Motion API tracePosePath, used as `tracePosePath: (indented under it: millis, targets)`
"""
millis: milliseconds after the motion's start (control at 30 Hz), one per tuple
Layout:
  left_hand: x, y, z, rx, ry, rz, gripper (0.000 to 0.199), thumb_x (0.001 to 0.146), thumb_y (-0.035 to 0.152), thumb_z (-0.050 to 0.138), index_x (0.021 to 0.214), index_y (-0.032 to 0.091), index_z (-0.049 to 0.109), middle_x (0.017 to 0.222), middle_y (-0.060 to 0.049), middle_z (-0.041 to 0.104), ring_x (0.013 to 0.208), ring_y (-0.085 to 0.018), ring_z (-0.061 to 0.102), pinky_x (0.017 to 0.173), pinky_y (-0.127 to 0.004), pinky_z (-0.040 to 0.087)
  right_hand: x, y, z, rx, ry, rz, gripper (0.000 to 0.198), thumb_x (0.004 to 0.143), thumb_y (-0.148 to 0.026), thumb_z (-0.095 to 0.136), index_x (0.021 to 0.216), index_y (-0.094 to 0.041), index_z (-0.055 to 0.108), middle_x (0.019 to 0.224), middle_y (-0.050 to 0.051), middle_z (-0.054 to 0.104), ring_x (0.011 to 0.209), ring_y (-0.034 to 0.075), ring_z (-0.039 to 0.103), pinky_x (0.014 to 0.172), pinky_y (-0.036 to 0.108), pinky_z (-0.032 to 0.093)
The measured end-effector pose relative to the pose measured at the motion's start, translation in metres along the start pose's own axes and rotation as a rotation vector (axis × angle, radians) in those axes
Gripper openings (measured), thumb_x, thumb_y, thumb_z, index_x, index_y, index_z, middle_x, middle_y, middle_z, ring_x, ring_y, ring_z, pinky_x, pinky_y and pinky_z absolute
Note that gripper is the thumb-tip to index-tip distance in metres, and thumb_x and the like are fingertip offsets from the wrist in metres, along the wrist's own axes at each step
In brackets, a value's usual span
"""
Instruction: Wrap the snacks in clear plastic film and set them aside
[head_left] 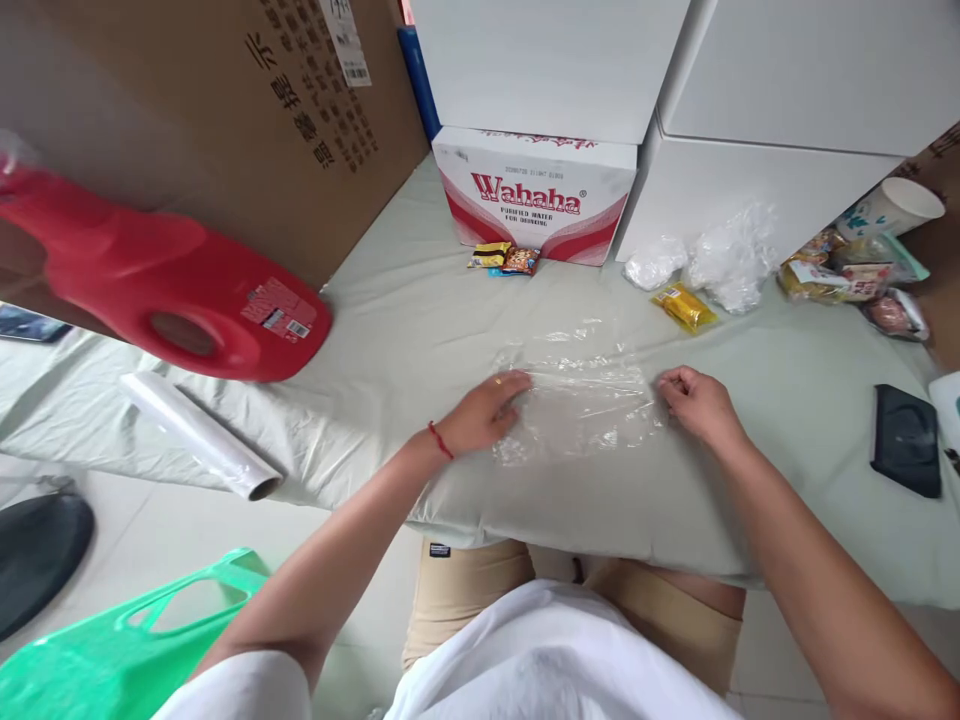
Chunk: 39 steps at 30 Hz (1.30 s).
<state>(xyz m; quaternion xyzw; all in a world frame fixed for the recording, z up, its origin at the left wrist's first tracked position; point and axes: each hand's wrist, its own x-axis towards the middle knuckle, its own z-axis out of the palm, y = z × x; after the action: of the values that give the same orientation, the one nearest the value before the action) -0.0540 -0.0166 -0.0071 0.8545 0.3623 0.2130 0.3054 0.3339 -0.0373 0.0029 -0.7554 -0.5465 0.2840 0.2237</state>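
A sheet of clear plastic wrap (585, 405), wrinkled along its upper part, is spread flat on the cloth-covered table in front of me. My left hand (484, 412), with a red cord at the wrist, is at the sheet's left edge, fingers curled on the film. Across from it, my right hand (699, 402) has its fingers bent together in a pinch at the right edge. The bit of film in the right fingertips is hard to see. Off to the left lies a roll of plastic wrap (199, 432), its tube end facing the table's front edge.
A red jug (187, 290) lies by a large cardboard box (225, 120). Small snack packets (517, 260) sit before a Wahaba-style water carton labelled Wahaha (536, 195). Crumpled clear plastic (731, 260), a yellow packet (684, 307), bagged snacks (847, 270) and a black pouch (906, 440) are rightward.
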Motion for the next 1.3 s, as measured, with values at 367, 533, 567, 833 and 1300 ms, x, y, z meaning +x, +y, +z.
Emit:
tracePosePath:
  millis: [367, 533, 567, 833, 1300]
  targets:
    - [0.034, 0.034, 0.0, 0.064, 0.391, -0.308, 0.031, 0.097, 0.022, 0.042, 0.094, 0.022, 0.073, 0.107, -0.007, 0.078, 0.116, -0.024, 0.065, 0.105, -0.044, 0.052, -0.082, -0.032, 0.013, -0.28, 0.045, -0.777, 0.04, 0.106, -0.042, 0.05, 0.134, -0.02, 0.069, 0.139, 0.013, 0.069, 0.135, 0.03, 0.058, 0.115, 0.051, 0.047]
    - [0.035, 0.005, 0.002, 0.26, 0.049, -0.417, 0.057, 0.107, 0.047, 0.03, 0.156, 0.026, 0.048, 0.171, -0.009, 0.039, 0.161, -0.03, 0.03, 0.13, -0.064, 0.012, -0.124, -0.002, 0.026, -0.412, -0.338, -0.848, 0.061, 0.105, -0.043, 0.054, 0.164, -0.03, 0.041, 0.167, 0.009, 0.043, 0.155, 0.03, 0.04, 0.127, 0.062, 0.032]
    - [0.032, -0.001, 0.001, 0.277, 0.0, -0.411, 0.06, 0.108, 0.048, 0.026, 0.161, 0.027, 0.042, 0.174, -0.008, 0.033, 0.163, -0.029, 0.025, 0.13, -0.065, 0.007, -0.13, 0.006, 0.021, -0.408, -0.371, -0.827, 0.063, 0.105, -0.044, 0.055, 0.165, -0.031, 0.039, 0.168, 0.009, 0.042, 0.155, 0.031, 0.041, 0.128, 0.063, 0.03]
    - [0.041, -0.019, -0.006, 0.409, -0.096, -0.34, 0.063, 0.107, 0.056, 0.026, 0.163, 0.031, 0.039, 0.176, -0.008, 0.026, 0.164, -0.031, 0.022, 0.128, -0.069, 0.0, -0.115, -0.004, -0.025, -0.069, -0.246, -0.688, 0.039, 0.109, -0.04, 0.045, 0.137, -0.033, 0.07, 0.14, 0.005, 0.071, 0.134, 0.025, 0.064, 0.116, 0.049, 0.05]
    - [0.076, -0.085, -0.06, 0.388, 0.352, -0.446, 0.056, 0.094, 0.028, 0.048, 0.147, 0.01, 0.051, 0.148, -0.02, 0.057, 0.14, -0.031, 0.052, 0.121, -0.049, 0.041, -0.017, 0.011, 0.007, -0.154, 0.591, -0.496, 0.037, 0.103, -0.043, 0.047, 0.11, -0.019, 0.073, 0.119, 0.018, 0.075, 0.12, 0.032, 0.067, 0.109, 0.049, 0.05]
